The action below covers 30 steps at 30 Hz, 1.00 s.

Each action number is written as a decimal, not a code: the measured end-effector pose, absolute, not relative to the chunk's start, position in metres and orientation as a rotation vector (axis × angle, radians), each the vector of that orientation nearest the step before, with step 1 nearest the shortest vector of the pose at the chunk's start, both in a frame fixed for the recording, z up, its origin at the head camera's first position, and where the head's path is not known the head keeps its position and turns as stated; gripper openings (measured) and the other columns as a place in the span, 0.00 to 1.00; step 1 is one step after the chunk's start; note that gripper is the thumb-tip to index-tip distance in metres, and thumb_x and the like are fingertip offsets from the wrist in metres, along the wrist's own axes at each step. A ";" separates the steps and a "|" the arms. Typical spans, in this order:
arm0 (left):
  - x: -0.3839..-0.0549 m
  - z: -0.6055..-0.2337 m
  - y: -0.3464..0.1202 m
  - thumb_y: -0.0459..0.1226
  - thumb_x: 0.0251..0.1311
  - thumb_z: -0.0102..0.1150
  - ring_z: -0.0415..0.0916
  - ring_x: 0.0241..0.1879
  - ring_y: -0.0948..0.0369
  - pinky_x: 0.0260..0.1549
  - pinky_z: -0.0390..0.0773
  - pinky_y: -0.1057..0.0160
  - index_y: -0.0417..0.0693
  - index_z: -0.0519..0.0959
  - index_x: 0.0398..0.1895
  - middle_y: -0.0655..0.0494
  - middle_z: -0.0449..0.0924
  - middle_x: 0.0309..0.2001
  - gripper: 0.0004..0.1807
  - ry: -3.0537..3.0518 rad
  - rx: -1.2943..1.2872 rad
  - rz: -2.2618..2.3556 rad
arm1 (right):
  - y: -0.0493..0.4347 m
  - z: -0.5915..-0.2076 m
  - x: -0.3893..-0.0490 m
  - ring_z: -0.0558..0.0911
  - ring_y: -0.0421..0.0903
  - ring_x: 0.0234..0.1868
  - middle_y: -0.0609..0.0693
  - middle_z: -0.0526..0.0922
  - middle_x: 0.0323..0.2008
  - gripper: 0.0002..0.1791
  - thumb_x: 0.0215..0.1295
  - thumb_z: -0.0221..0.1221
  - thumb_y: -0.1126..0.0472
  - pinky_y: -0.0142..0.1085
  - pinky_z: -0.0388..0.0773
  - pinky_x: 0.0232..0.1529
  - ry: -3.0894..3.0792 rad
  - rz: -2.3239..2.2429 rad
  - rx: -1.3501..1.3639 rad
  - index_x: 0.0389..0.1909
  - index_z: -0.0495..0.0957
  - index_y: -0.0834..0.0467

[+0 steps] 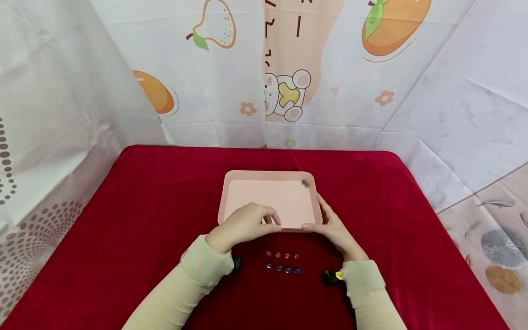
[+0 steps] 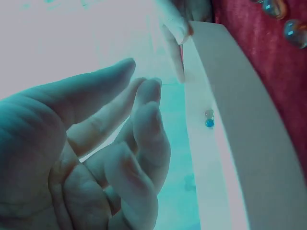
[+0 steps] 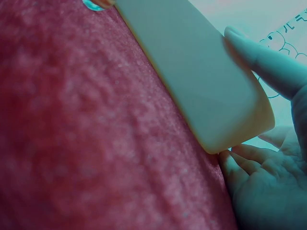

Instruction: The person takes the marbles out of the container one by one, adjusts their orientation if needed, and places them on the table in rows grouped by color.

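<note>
A pale pink tray point(image 1: 270, 176) lies on the red cloth. Two small glass marbles point(image 1: 305, 183), one blue and one brownish, sit together in its far right corner. My left hand point(image 1: 247, 222) hovers over the tray's near side, fingers loosely bent; the left wrist view shows nothing between thumb and fingertips. With my right hand point(image 1: 336, 231) I hold the near right corner of the tray, thumb at the near wall and fingers along the right side. In front of the tray lie two rows of marbles, reddish ones point(image 1: 287, 255) behind mostly blue ones point(image 1: 288, 270).
Red velvety cloth point(image 1: 165, 197) covers the table. A white printed curtain point(image 1: 231, 91) hangs behind it, with more sheeting at both sides. Dark wrist devices point(image 1: 328, 277) show beneath the sleeves.
</note>
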<state>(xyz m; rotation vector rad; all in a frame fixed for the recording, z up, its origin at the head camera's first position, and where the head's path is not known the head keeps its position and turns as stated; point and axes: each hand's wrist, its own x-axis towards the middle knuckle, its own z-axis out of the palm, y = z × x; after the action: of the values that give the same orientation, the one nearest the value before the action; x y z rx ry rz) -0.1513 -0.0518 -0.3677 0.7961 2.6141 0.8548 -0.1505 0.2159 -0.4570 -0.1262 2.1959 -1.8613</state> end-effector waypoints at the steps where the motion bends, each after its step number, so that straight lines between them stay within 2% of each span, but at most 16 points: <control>1: -0.154 -0.366 -0.050 0.47 0.61 0.65 0.75 0.30 0.69 0.34 0.75 0.65 0.63 0.85 0.34 0.70 0.82 0.29 0.03 2.600 0.798 0.857 | 0.216 -0.457 -0.150 0.64 0.55 0.71 0.51 0.52 0.78 0.56 0.60 0.68 0.63 0.26 0.67 0.58 2.199 -1.861 -0.124 0.80 0.41 0.44; 4: -0.165 -0.363 -0.046 0.47 0.61 0.65 0.75 0.31 0.69 0.36 0.76 0.65 0.63 0.85 0.34 0.69 0.82 0.28 0.03 2.565 0.813 0.852 | 0.216 -0.457 -0.150 0.64 0.55 0.71 0.51 0.52 0.78 0.56 0.59 0.68 0.63 0.25 0.67 0.58 2.193 -1.868 -0.125 0.80 0.41 0.44; 8: -0.180 -0.358 -0.039 0.46 0.62 0.64 0.79 0.27 0.67 0.36 0.77 0.64 0.60 0.85 0.35 0.59 0.85 0.29 0.04 2.515 0.811 0.853 | 0.216 -0.457 -0.150 0.65 0.56 0.69 0.53 0.54 0.77 0.56 0.60 0.68 0.63 0.25 0.69 0.57 2.185 -1.863 -0.120 0.80 0.40 0.43; 11: -0.193 -0.354 -0.034 0.46 0.63 0.64 0.80 0.24 0.64 0.32 0.77 0.64 0.57 0.85 0.36 0.52 0.86 0.32 0.06 2.486 0.777 0.855 | 0.216 -0.457 -0.149 0.68 0.57 0.67 0.54 0.57 0.75 0.56 0.60 0.68 0.62 0.27 0.71 0.56 2.165 -1.858 -0.106 0.80 0.40 0.41; 14: -0.207 -0.351 -0.030 0.46 0.64 0.63 0.79 0.26 0.59 0.27 0.76 0.65 0.55 0.85 0.37 0.49 0.87 0.35 0.07 2.460 0.721 0.863 | 0.216 -0.457 -0.149 0.70 0.56 0.65 0.55 0.60 0.74 0.56 0.60 0.67 0.62 0.28 0.72 0.55 2.151 -1.858 -0.094 0.80 0.40 0.40; 18: -0.224 -0.351 -0.023 0.46 0.65 0.62 0.82 0.33 0.52 0.25 0.76 0.66 0.52 0.85 0.39 0.48 0.87 0.39 0.09 2.429 0.635 0.867 | 0.216 -0.455 -0.149 0.72 0.55 0.63 0.54 0.62 0.73 0.56 0.60 0.68 0.62 0.30 0.73 0.55 2.147 -1.861 -0.091 0.79 0.40 0.40; 22: -0.238 -0.354 -0.014 0.46 0.65 0.62 0.83 0.37 0.52 0.27 0.78 0.66 0.54 0.85 0.42 0.53 0.86 0.41 0.09 2.450 0.604 0.833 | 0.217 -0.455 -0.148 0.72 0.55 0.62 0.53 0.62 0.73 0.56 0.60 0.68 0.62 0.30 0.73 0.55 2.150 -1.863 -0.082 0.79 0.41 0.39; 27: -0.249 -0.356 -0.002 0.45 0.66 0.61 0.84 0.40 0.52 0.30 0.80 0.66 0.53 0.84 0.48 0.53 0.83 0.46 0.12 2.499 0.601 0.803 | 0.217 -0.455 -0.149 0.73 0.53 0.62 0.54 0.61 0.73 0.56 0.61 0.67 0.62 0.30 0.73 0.55 2.151 -1.854 -0.090 0.79 0.40 0.39; 30: -0.255 -0.358 0.006 0.45 0.66 0.61 0.83 0.42 0.56 0.36 0.81 0.64 0.53 0.84 0.50 0.54 0.82 0.49 0.13 2.551 0.596 0.792 | 0.217 -0.455 -0.149 0.72 0.53 0.62 0.53 0.60 0.74 0.56 0.61 0.67 0.62 0.30 0.73 0.56 2.155 -1.856 -0.093 0.79 0.41 0.40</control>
<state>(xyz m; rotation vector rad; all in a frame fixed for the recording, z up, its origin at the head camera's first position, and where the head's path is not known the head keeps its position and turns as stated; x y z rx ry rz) -0.2548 0.0060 -0.3583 0.5955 2.5507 0.7919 -0.1491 0.2174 -0.4552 -0.0927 2.1549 -1.8561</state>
